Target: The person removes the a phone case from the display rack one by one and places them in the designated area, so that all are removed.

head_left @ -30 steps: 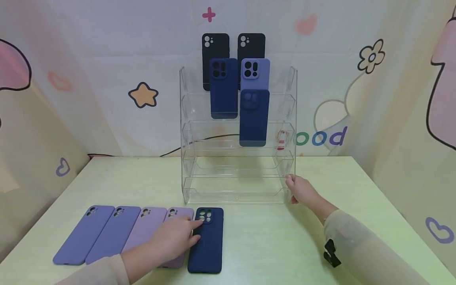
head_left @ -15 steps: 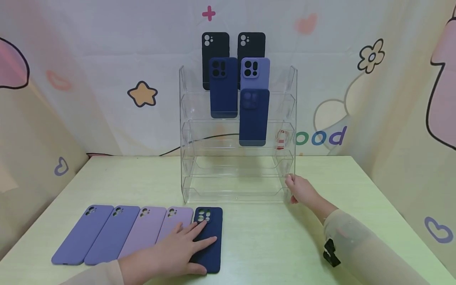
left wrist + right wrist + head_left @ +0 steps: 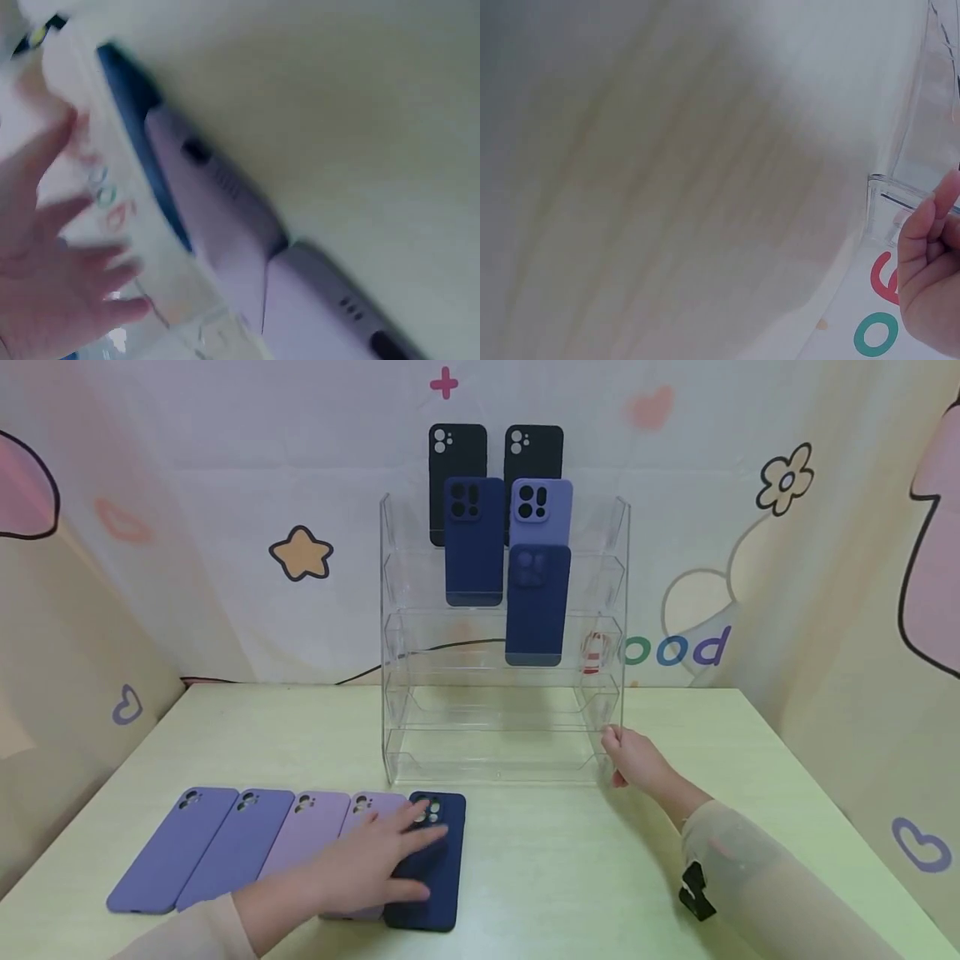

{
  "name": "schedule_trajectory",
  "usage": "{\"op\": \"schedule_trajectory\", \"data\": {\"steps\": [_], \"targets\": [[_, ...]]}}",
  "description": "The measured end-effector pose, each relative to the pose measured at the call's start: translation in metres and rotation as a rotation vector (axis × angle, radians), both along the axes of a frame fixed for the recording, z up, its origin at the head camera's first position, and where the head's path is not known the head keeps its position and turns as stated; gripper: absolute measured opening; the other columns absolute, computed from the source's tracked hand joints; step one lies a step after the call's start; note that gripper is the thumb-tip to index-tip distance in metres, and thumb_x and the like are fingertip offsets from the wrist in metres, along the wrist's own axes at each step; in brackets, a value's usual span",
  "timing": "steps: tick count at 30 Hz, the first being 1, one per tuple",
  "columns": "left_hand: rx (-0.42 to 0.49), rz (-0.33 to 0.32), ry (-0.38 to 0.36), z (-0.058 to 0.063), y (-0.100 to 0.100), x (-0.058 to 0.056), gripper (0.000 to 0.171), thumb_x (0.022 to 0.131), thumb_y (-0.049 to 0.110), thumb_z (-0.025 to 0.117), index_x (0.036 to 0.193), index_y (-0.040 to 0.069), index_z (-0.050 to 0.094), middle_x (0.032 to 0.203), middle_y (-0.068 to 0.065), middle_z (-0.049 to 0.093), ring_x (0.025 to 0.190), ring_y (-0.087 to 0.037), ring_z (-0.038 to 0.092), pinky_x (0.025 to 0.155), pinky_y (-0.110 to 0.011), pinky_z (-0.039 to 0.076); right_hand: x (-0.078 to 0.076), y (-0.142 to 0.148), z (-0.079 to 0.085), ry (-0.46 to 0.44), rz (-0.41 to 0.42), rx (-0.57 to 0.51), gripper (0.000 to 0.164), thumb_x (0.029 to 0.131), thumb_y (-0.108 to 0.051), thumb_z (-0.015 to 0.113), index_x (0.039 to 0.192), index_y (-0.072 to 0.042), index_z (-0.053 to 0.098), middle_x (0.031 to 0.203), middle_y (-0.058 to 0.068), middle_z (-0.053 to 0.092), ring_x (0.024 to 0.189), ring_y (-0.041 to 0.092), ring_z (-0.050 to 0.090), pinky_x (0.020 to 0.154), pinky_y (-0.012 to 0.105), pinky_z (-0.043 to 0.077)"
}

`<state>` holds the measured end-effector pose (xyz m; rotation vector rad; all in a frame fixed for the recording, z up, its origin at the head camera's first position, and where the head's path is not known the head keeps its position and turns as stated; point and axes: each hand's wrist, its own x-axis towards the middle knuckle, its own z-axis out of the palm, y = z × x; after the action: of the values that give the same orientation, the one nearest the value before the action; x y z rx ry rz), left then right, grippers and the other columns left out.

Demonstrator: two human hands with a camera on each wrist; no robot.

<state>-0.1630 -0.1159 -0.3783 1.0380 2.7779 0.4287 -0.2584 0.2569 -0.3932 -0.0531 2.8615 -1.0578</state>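
Observation:
On the table, my left hand (image 3: pixel 360 868) has its fingers spread over a dark blue phone case (image 3: pixel 444 881), the rightmost of a row. Whether the fingertips touch it is unclear; blurred in the left wrist view, the fingers (image 3: pixel 112 307) are stretched out. Left of it lie two pink phone cases (image 3: pixel 303 835) and two purple-blue phone cases (image 3: pixel 172 852). My right hand (image 3: pixel 637 760) grips the lower right side of a clear tiered display rack (image 3: pixel 498 768); in the right wrist view its fingers (image 3: pixel 919 232) curl at the clear edge.
On the rack's upper tiers stand two black phone cases (image 3: pixel 459 456), a dark blue phone case (image 3: pixel 474 552) and a lavender phone case (image 3: pixel 557 531). Another dark blue phone case (image 3: pixel 537 618) stands one tier lower. A printed curtain (image 3: pixel 225 527) hangs behind the table (image 3: pixel 555 868).
My left hand has gone from a pointing index finger at the dark blue case to spread fingers over it. That case has shifted slightly left. The right hand keeps its grip on the rack.

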Motion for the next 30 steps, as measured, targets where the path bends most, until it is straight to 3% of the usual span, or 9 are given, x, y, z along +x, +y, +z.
{"op": "schedule_trajectory", "data": {"steps": [4,6,8,12,16,21,24,27,30], "targets": [[0.337,0.283,0.083,0.016,-0.006,-0.028,0.078,0.085,0.03,0.068,0.146,0.005,0.027,0.151,-0.024,0.013,0.136,-0.042,0.013,0.101,-0.061,0.024,0.0,-0.003,0.001,-0.011,-0.003,0.002,0.029,0.097,-0.023,0.026,0.083,-0.003,0.04,0.058,0.005,0.043,0.047,0.016,0.051,0.055,0.03,0.039],[0.467,0.404,-0.003,0.023,-0.011,-0.047,0.084,0.087,0.027,0.065,0.148,0.003,0.013,0.152,-0.024,0.005,0.137,-0.043,0.008,0.103,-0.061,0.02,0.0,-0.004,0.001,-0.011,0.004,0.005,0.031,0.097,-0.023,0.026,0.089,0.001,0.044,0.059,0.005,0.044,0.047,0.016,0.052,0.055,0.03,0.04],[0.545,0.467,-0.141,0.03,-0.016,-0.066,0.087,0.09,0.026,0.061,0.149,0.003,0.001,0.151,-0.025,0.003,0.136,-0.044,0.009,0.104,-0.06,0.02,0.0,-0.004,0.002,-0.007,0.007,0.01,0.034,0.098,-0.023,0.027,0.1,0.004,0.048,0.063,0.008,0.046,0.047,0.017,0.053,0.056,0.03,0.042],[0.627,0.438,-0.442,0.035,-0.017,-0.099,0.085,0.094,0.023,0.054,0.148,0.005,-0.009,0.151,-0.026,0.005,0.135,-0.043,0.015,0.104,-0.055,0.024,0.003,0.0,0.006,-0.003,0.028,0.021,0.045,0.1,-0.026,0.029,0.125,0.008,0.045,0.09,0.021,0.056,0.051,0.018,0.057,0.063,0.033,0.049],[0.622,0.372,-0.605,0.03,-0.014,-0.118,0.076,0.095,0.011,0.046,0.148,0.006,-0.009,0.152,-0.025,0.003,0.134,-0.043,0.019,0.101,-0.056,0.03,0.005,0.004,0.017,0.002,0.024,0.047,0.062,0.1,-0.038,0.035,0.139,0.01,0.029,0.106,0.024,0.058,0.057,0.021,0.059,0.072,0.038,0.049],[0.55,0.368,-0.633,0.015,-0.016,-0.131,0.063,0.094,0.001,0.033,0.149,0.004,0.001,0.15,-0.025,0.014,0.13,-0.041,0.03,0.097,-0.054,0.036,0.003,0.002,0.041,0.201,-0.058,0.036,0.061,0.096,-0.039,0.048,0.138,0.005,0.035,0.074,0.009,0.055,0.058,0.022,0.057,0.058,0.033,0.043],[0.523,0.349,-0.632,0.009,-0.019,-0.132,0.061,0.094,0.001,0.031,0.149,0.005,0.005,0.144,-0.023,0.027,0.094,-0.029,0.054,0.081,-0.039,0.047,0.0,-0.004,0.055,0.388,-0.111,-0.022,0.051,0.096,-0.028,0.051,0.135,0.002,0.041,0.074,0.007,0.054,0.063,0.021,0.057,0.05,0.028,0.039],[0.512,0.34,-0.618,0.008,-0.02,-0.132,0.061,0.094,0.001,0.031,0.15,0.006,0.006,0.134,-0.022,0.036,0.055,-0.015,0.037,0.057,-0.028,0.038,-0.004,-0.011,0.07,0.551,-0.147,-0.096,0.045,0.095,-0.019,0.049,0.135,0.001,0.043,0.087,0.01,0.057,0.076,0.023,0.06,0.057,0.028,0.046],[0.502,0.341,-0.623,0.009,-0.019,-0.134,0.063,0.093,0.001,0.031,0.15,0.006,0.004,0.13,-0.023,0.04,0.047,-0.012,0.025,0.052,-0.026,0.032,-0.011,-0.02,0.087,0.623,-0.138,-0.143,0.041,0.094,-0.014,0.049,0.133,0.0,0.046,0.101,0.014,0.059,0.091,0.028,0.061,0.072,0.038,0.052]]}}
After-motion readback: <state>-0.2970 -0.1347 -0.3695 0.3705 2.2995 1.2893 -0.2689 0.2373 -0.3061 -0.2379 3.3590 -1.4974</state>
